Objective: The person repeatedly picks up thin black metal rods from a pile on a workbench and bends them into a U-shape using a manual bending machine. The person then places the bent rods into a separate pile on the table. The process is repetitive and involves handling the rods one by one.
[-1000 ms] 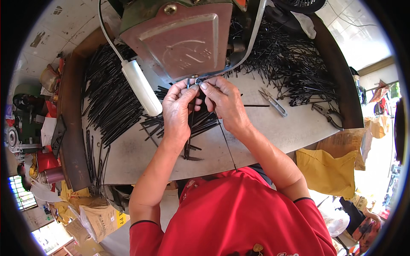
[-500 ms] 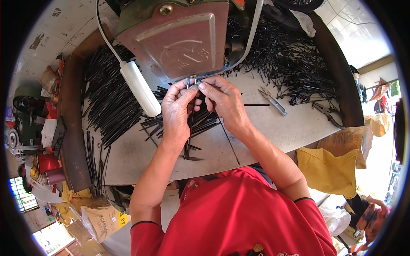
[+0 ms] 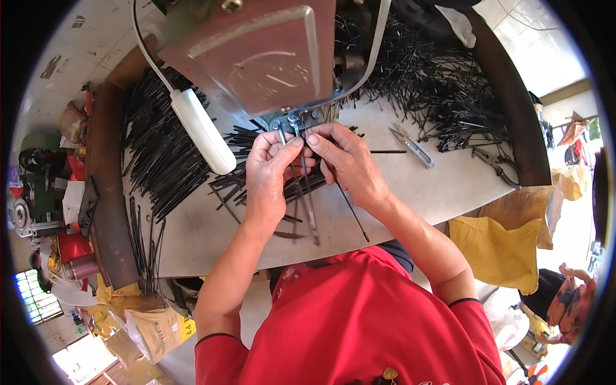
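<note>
Under the front of a sewing machine (image 3: pixel 256 61) with a reddish-brown cover, both hands meet close to the metal foot (image 3: pixel 294 119). My left hand (image 3: pixel 269 173) is closed, thumb against fingers, on thin black strips (image 3: pixel 308 208) that hang down toward me. Beside it, my right hand (image 3: pixel 350 163) pinches another thin black cord (image 3: pixel 351 212), whose lower end hangs free above the table. The fingertips nearly touch each other and hide where the pieces meet. More black strips (image 3: pixel 170 144) lie in a thick pile to the left.
A white tube-shaped lamp (image 3: pixel 204 133) slants down left of the machine. Thread snips (image 3: pixel 414 147) and pliers (image 3: pixel 497 168) lie on the metal table (image 3: pixel 410 192) at right. A tangled heap of black pieces (image 3: pixel 443 83) covers the far right. Yellow cloth (image 3: pixel 497 250) hangs past the right edge.
Both hands have drawn back slightly from the machine's foot, toward me. The strips below my left hand now spread apart, and the cord in my right hand has swung a little right.
</note>
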A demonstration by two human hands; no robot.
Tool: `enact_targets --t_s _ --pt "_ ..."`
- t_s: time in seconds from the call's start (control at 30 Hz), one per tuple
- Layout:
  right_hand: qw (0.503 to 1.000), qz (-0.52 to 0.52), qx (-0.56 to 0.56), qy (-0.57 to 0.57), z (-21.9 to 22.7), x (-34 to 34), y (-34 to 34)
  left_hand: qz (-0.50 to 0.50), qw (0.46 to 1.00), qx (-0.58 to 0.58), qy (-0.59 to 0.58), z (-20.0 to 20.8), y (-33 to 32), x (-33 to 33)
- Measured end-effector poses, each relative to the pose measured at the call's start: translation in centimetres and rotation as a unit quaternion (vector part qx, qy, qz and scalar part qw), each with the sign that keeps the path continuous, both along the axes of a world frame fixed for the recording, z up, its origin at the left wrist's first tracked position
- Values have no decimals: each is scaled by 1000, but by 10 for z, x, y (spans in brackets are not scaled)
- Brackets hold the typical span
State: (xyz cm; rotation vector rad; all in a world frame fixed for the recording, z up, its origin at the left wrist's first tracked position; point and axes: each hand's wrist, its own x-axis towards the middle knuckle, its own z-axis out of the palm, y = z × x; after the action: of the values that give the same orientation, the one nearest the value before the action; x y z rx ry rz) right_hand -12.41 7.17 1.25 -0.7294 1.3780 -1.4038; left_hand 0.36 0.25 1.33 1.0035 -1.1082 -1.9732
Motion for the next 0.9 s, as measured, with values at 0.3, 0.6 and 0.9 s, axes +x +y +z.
enact_targets --t_s 0.3,0.6,0.9 --pt "998 10 -5 -65 3 0 7 -63 998 -10 15 -2 -10 -3" --pt "998 15 -9 -58 3 -4 5 -17 998 -59 -14 2 -3 -3" --pt "999 40 -21 6 9 -13 -5 -18 996 -89 22 1 -12 -9"
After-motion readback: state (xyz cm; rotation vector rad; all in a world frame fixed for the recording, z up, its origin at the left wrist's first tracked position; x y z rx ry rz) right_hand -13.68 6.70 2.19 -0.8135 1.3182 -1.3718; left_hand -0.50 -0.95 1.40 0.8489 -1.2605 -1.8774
